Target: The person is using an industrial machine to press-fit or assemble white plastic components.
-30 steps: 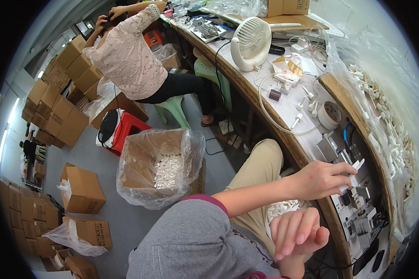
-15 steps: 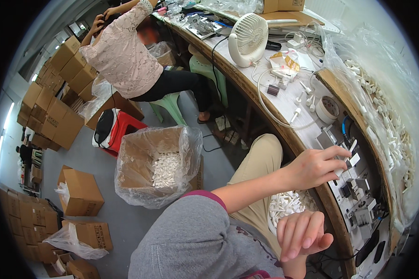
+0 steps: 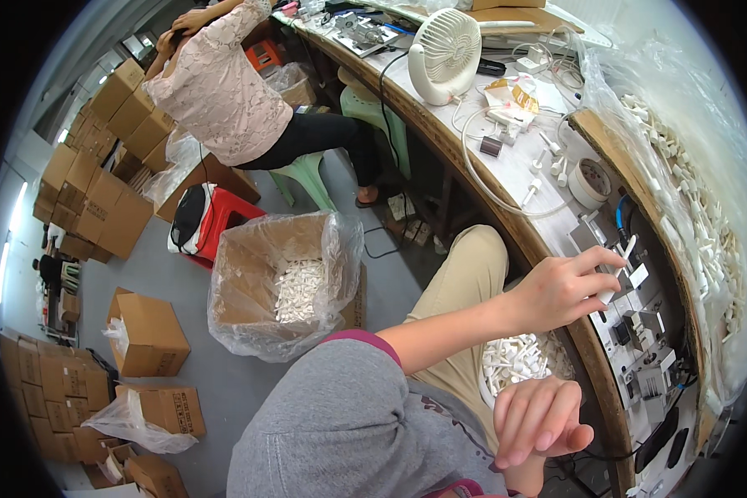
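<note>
A small white plastic part [image 3: 628,247], slim and stick-like, stands pinched between the fingertips of the left hand [image 3: 566,290] over the dark fixture panel [image 3: 639,315] set into the workbench [image 3: 506,170]. The right hand [image 3: 541,422] hovers nearer the body than the panel, its fingers loosely curled and close together, holding nothing visible. Just on the body side of the panel, a round basin [image 3: 523,365] in the lap holds a heap of like white parts. Farther from the panel, on the floor, a bag-lined cardboard box [image 3: 282,282] holds more white pieces. Beyond the panel, a clear bag [image 3: 689,174] holds more still.
</note>
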`<control>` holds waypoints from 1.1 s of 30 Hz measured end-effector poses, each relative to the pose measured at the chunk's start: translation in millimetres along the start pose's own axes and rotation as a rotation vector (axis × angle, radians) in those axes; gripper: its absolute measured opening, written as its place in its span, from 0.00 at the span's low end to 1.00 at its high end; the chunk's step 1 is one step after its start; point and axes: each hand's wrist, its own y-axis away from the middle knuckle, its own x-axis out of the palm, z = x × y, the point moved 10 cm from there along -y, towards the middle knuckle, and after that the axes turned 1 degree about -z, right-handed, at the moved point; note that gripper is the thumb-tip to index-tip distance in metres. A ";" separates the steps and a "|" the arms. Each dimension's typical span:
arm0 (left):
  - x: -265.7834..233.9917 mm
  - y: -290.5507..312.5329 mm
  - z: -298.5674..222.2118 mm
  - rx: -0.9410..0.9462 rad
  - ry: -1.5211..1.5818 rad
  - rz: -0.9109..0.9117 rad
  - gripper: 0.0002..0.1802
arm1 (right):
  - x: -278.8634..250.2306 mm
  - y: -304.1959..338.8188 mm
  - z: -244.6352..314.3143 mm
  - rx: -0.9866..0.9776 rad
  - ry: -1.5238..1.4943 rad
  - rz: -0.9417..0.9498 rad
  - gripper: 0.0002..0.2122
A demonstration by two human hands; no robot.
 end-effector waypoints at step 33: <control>64.1 15.7 -15.9 -0.007 0.055 0.214 0.21 | 61.0 -36.7 -50.1 -0.142 0.044 0.441 0.08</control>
